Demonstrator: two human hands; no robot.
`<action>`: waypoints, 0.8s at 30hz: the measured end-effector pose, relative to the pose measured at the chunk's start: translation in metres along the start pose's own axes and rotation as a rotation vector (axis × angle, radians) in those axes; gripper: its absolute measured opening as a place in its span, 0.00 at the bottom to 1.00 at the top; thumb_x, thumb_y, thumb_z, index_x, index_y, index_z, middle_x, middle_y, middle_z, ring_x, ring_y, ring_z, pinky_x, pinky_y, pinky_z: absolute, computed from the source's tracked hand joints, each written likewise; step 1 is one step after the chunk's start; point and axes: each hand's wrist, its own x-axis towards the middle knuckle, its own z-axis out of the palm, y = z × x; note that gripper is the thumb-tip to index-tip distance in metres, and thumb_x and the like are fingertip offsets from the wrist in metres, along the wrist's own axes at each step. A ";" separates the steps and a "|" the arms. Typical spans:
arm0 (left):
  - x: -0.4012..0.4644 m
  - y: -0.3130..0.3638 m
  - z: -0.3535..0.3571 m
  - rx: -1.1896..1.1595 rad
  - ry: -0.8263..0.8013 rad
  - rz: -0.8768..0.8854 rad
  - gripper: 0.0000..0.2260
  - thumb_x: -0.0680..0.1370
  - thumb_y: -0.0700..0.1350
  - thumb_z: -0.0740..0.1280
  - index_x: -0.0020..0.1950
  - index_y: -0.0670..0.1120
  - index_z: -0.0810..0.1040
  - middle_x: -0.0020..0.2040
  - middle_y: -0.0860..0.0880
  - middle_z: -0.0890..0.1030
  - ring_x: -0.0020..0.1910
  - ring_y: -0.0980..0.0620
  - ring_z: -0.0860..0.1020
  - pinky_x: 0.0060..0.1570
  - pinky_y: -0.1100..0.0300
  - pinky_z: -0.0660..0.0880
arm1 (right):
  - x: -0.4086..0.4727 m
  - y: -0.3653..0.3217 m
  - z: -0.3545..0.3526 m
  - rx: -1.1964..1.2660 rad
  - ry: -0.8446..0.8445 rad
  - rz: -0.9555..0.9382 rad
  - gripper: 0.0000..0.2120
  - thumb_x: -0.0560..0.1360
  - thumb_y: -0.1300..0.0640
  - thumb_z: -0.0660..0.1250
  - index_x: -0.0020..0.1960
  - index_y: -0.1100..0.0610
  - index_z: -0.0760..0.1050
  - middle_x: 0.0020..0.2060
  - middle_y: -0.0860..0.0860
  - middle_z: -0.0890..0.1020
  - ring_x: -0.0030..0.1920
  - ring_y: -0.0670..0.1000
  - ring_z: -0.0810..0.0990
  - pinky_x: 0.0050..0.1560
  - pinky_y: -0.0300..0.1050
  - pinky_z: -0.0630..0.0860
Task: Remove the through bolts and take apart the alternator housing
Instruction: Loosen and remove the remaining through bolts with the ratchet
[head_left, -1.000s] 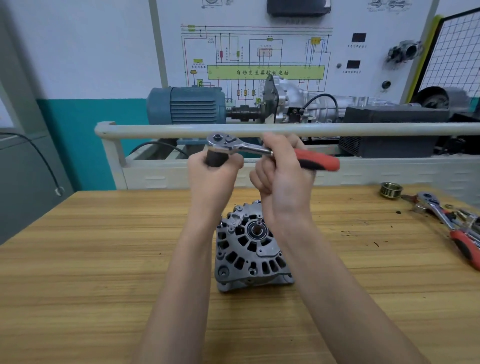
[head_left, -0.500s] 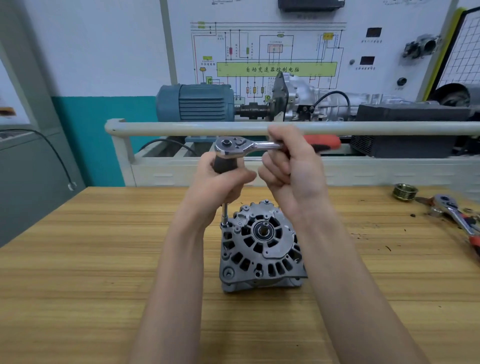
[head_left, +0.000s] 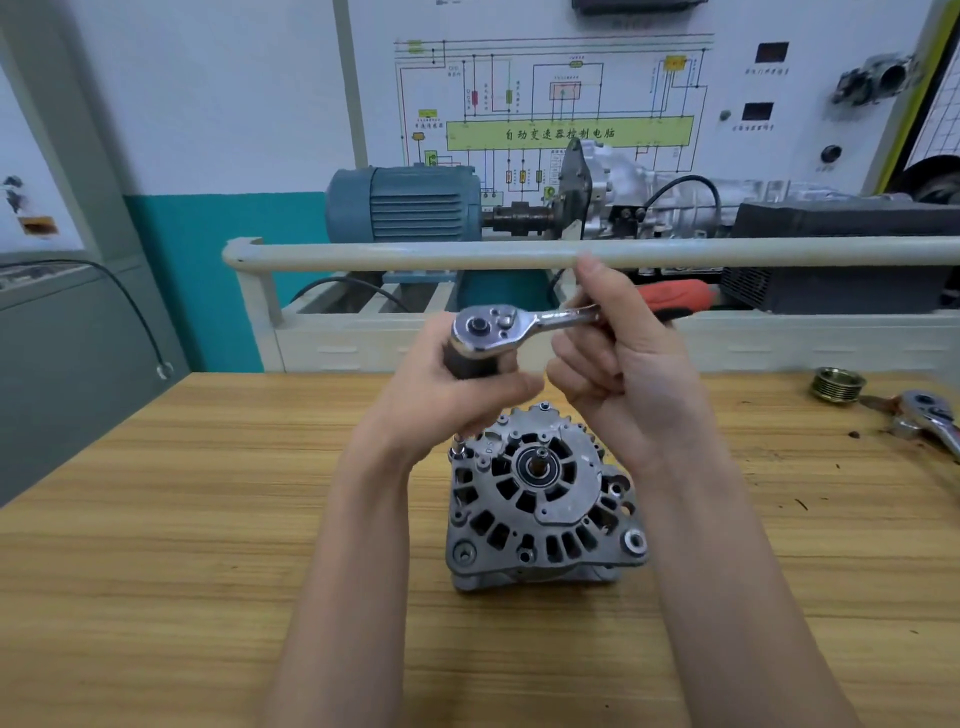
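Beyond both hands stands a white training panel (head_left: 571, 93) bearing a coloured wiring diagram, with a ribbed blue electric motor (head_left: 405, 202) coupled to a bare aluminium gearbox (head_left: 649, 197) at its foot. A pale round rail (head_left: 415, 255) runs across in front, level with the right thumb tip. The wood-grain table (head_left: 156, 545) carries everything else. Directly below the hands sits the alternator (head_left: 540, 499), grey cast metal, slotted face upward, bearing at centre. The chrome ratchet wrench (head_left: 524, 325) with red handle lies level above it. The left hand (head_left: 447, 395) grips the dark extension under the ratchet head, whose socket meets the housing's far-left edge. The right hand (head_left: 623, 374) curls round the wrench shank. Right of the right hand: a brass-coloured grooved pulley (head_left: 837, 383) and a second ratchet (head_left: 930, 413).
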 end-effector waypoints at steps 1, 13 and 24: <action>0.002 0.000 0.003 0.007 0.051 -0.004 0.14 0.66 0.43 0.70 0.24 0.51 0.70 0.21 0.55 0.66 0.19 0.55 0.62 0.23 0.66 0.61 | 0.001 -0.001 -0.003 0.027 0.001 -0.001 0.12 0.69 0.53 0.69 0.37 0.58 0.68 0.17 0.44 0.62 0.17 0.41 0.57 0.19 0.33 0.56; 0.012 0.000 0.019 -0.014 0.435 0.014 0.14 0.67 0.40 0.68 0.25 0.43 0.66 0.22 0.53 0.63 0.23 0.54 0.59 0.25 0.65 0.58 | -0.002 -0.024 -0.036 -0.217 -0.255 -0.086 0.07 0.71 0.57 0.72 0.49 0.56 0.82 0.27 0.50 0.77 0.22 0.44 0.71 0.26 0.34 0.67; 0.010 -0.001 0.011 -0.051 0.358 0.002 0.14 0.68 0.40 0.67 0.25 0.48 0.68 0.21 0.52 0.64 0.20 0.54 0.60 0.23 0.66 0.59 | -0.003 -0.022 -0.034 -0.215 -0.094 -0.123 0.14 0.62 0.60 0.77 0.40 0.58 0.72 0.22 0.49 0.74 0.18 0.42 0.66 0.21 0.30 0.61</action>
